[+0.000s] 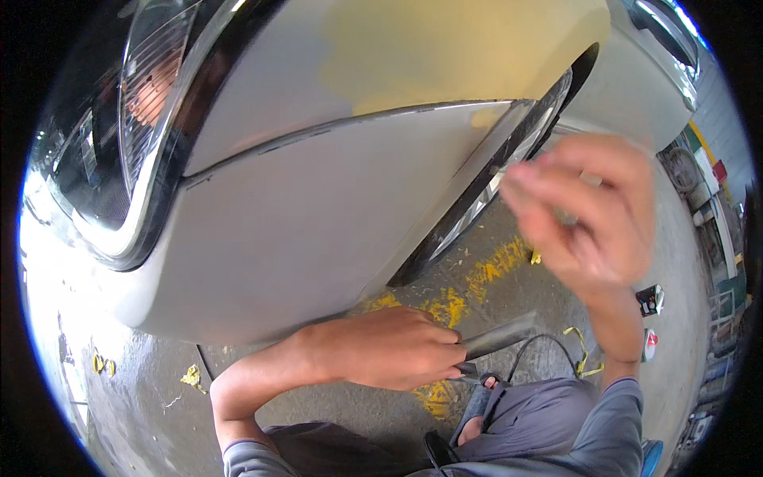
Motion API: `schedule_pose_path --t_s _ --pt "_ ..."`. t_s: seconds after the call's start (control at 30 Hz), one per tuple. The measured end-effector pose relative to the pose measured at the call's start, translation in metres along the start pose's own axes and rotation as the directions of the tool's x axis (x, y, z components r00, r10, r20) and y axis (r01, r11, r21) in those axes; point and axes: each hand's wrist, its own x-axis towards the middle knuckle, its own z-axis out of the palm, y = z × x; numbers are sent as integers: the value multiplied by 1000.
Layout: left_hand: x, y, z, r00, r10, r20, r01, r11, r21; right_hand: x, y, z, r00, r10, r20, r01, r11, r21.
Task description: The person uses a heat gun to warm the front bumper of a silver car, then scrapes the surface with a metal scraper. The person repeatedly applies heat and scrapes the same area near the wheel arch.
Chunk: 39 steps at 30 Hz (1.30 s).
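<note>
My left hand reaches across low in front of me, its fingers closed around a dark, flat, blade-like tool that points right. What the tool is, I cannot make out. Raised on the right, my right hand is slightly blurred, with thumb and fingertips pinched together; anything between them is too small to see. It appears in front of the car's wheel opening. Ahead stands the grey car body panel, with a yellowish patch on its upper part and a dark seam running across.
A headlight sits at the panel's left end. Worn yellow paint marks the concrete floor. A dark can, a red-and-white container and a yellow strip lie at right. A crumpled yellow scrap is at left.
</note>
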Motion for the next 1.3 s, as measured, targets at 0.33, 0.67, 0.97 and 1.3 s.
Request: schedule_pose_path --t_s 0.33,0.67,0.97,1.3 --pt "5 5 5 999 -13 39 12 1000 26 -6 11 14 988 -156 17 157 975 -159" --pt "8 7 13 995 -55 82 51 998 48 -23 14 13 989 -137 63 148 956 -253" --pt "14 25 -19 991 31 -129 -25 998 50 -117 8 -14 720 692 49 -652 650 390" --pt "27 33 -30 976 156 -154 -150 987 49 -25 27 13 984 -155 89 167 976 -140"
